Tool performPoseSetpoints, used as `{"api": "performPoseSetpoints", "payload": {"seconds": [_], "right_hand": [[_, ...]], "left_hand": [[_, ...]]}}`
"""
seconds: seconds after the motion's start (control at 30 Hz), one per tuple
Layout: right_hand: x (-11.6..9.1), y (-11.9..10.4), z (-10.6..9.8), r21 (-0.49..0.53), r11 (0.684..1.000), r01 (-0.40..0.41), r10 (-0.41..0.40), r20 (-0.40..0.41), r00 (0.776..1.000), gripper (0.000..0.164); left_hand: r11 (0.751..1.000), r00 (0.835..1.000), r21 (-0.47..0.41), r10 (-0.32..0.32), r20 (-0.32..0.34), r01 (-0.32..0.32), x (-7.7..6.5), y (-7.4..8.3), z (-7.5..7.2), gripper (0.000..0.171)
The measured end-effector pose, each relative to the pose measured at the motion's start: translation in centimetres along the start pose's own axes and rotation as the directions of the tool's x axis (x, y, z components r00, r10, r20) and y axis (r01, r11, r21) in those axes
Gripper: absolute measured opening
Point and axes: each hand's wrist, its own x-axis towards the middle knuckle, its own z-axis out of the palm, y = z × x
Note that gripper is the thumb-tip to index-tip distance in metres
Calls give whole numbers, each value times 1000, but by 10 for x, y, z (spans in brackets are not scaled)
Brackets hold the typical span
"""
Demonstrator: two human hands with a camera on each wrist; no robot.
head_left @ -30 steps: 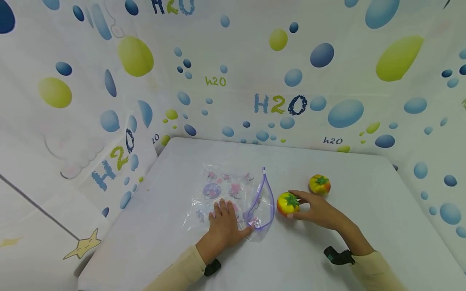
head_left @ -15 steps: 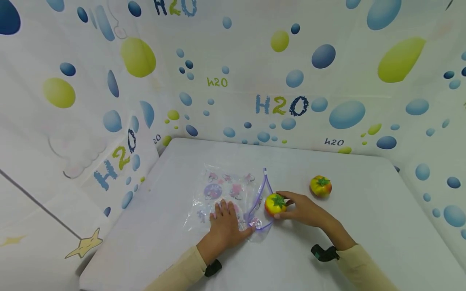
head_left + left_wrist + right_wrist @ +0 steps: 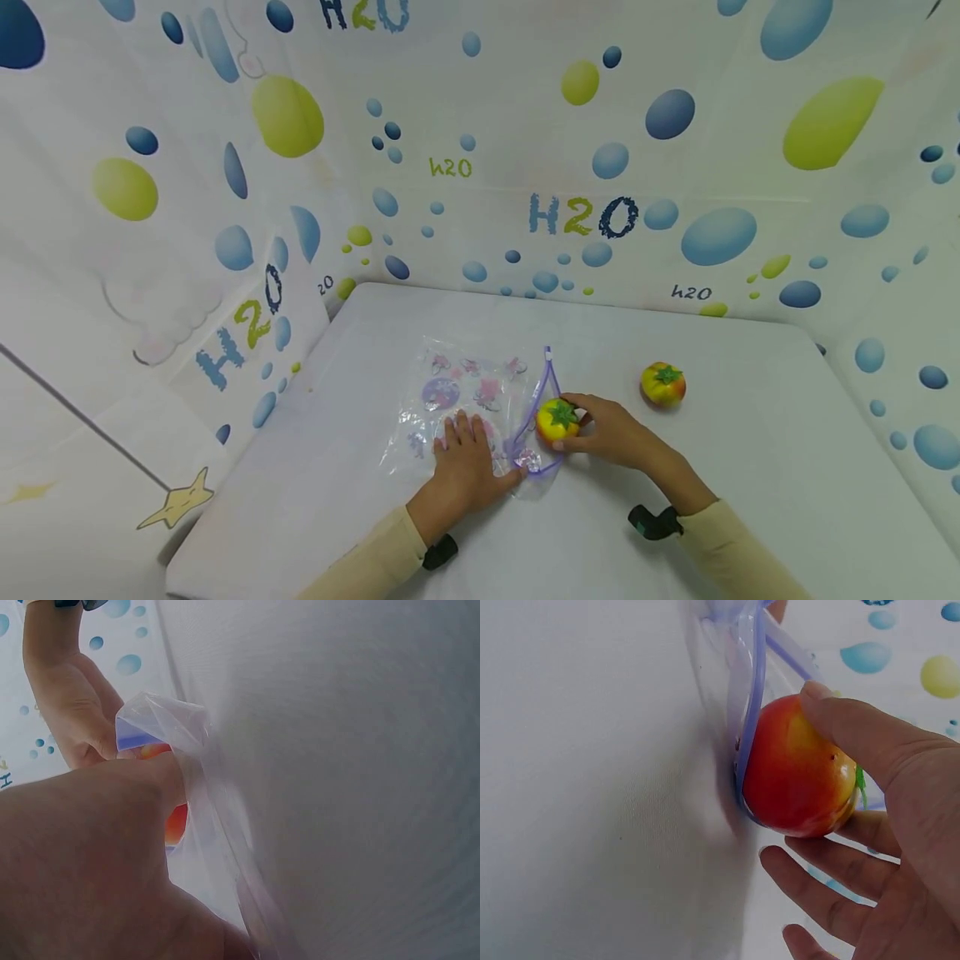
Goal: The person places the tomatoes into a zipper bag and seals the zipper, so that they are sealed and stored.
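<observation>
A clear plastic zip bag [image 3: 420,417] with pink and purple prints lies on the table, its purple-edged mouth spread toward the right. My left hand [image 3: 465,467] rests flat on the bag, fingers straight, thumb by the lower edge of the mouth. In my right hand [image 3: 615,429] is a yellow-red toy tomato [image 3: 557,422] with green leaves, held between thumb and fingers at the bag's mouth. The right wrist view shows the tomato [image 3: 799,772] against the purple zip edge [image 3: 751,705]. From the left wrist, the left hand hides most of the tomato.
A second toy tomato [image 3: 663,385] sits on the white table [image 3: 750,433], behind and to the right of my right hand. A wall sheet [image 3: 480,108] with blue and green spots rises behind the table and along both sides.
My right hand has moved left with the tomato, from beside the bag to its open mouth. The left hand has stayed on the bag.
</observation>
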Motion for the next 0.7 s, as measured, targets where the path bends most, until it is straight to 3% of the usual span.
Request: {"api": "performPoseSetpoints", "payload": {"seconds": [0.5,0.7], "right_hand": [[-6,-14,0,-53,999,11,-13,-47,999,82],[-7,-18,2,-53,998,-31,28,-56,998,82]], "left_hand": [[1000,1000,-1,5,-3,-5,0,-1,0,116],[1000,1000,-13,10,-3,-10,-1,-1,-1,116]]}}
